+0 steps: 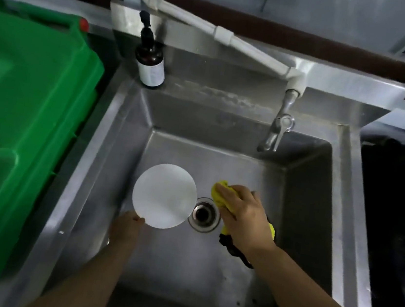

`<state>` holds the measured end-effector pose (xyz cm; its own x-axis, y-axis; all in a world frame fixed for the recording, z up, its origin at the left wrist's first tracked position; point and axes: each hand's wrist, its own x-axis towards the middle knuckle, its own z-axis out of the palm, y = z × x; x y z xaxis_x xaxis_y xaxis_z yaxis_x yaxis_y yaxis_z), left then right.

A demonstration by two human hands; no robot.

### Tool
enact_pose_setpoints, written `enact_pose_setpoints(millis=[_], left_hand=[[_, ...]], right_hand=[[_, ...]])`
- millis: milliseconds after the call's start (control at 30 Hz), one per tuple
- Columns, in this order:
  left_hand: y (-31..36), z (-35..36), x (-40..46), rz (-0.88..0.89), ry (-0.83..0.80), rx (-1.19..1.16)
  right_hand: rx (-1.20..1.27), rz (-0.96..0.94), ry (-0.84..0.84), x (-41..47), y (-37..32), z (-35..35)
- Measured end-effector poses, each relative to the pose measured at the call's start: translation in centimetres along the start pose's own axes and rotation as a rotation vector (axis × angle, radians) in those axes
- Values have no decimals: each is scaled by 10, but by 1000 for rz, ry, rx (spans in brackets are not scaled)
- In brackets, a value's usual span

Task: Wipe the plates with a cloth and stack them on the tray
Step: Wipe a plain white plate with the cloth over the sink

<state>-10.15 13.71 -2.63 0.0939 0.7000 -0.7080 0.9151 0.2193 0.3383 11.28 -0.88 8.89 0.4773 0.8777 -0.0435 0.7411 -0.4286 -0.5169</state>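
Head view: left hand [128, 223] pinches the near rim of a round white plate [164, 196], tilted up inside the stainless steel sink [113, 127] just left of the drain [204, 214]; right hand [242, 213] is clenched round a bunched yellow cloth [219, 193] over the drain's right side, apart from the plate. Plate looks stiff, light, probably breakable and slick if wet — best held at the rim with fingers under. Cloth is soft, wads easily — green plastic tray [23, 106] sits left of the sink.
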Motion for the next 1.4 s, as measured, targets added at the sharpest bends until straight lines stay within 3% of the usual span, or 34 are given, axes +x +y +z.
enact_pose_setpoints(millis=[233, 467, 667, 800, 933, 1100, 1267, 1400], left_hand=[[-4, 21, 52, -213, 15, -493], [-4, 25, 54, -219, 10, -572], [8, 25, 52, -233, 54, -776], [13, 23, 51, -222, -4, -829], [19, 18, 40, -143, -45, -879], [43, 0, 14, -60, 40, -880], [65, -33, -22, 111, 152, -714], [86, -62, -64, 343, 212, -553]], right_hand=[[-7, 139, -49, 19, 19, 39], [4, 233, -71, 27, 23, 43], [13, 249, -52, 29, 23, 40], [9, 252, -35, 27, 23, 32], [1, 261, -23, 23, 23, 17], [-10, 234, -6, 15, 20, -11], [-13, 163, 42, 4, 14, -44], [-12, 84, 81, -6, 11, -67]])
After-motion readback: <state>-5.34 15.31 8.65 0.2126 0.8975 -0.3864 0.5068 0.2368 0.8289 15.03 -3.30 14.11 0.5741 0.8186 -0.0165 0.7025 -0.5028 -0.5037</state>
